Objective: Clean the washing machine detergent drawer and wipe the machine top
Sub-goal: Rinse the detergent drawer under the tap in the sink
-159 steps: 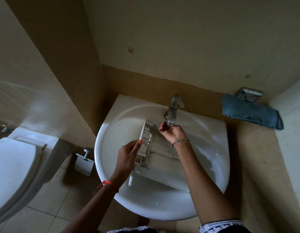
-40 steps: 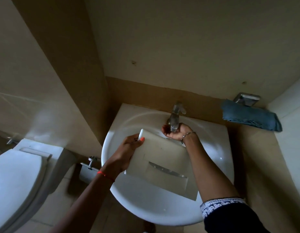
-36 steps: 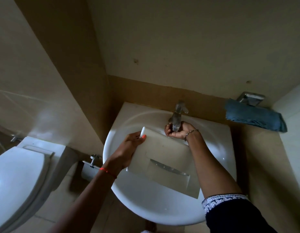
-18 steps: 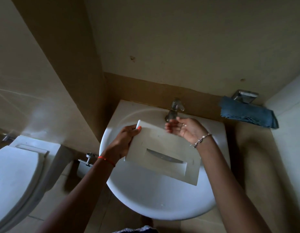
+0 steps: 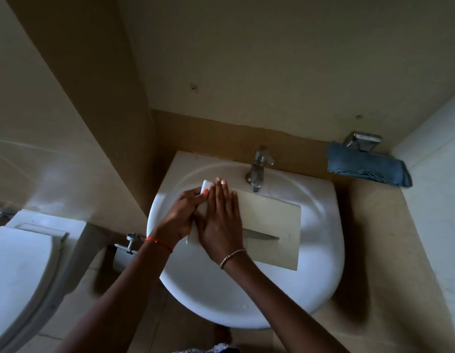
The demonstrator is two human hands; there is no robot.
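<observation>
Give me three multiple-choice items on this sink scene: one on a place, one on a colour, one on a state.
1. The detergent drawer is held: A. over the wash basin, near the tap; B. on a toilet lid; C. on the floor.
2. The folded cloth on the ledge is: A. red; B. blue; C. white.
3. The right hand is: A. gripping the tap; B. holding the cloth; C. flat on the drawer, fingers straight.
1 A, the left hand grips it there; 2 B, it is blue; 3 C, its palm lies on the panel.
</observation>
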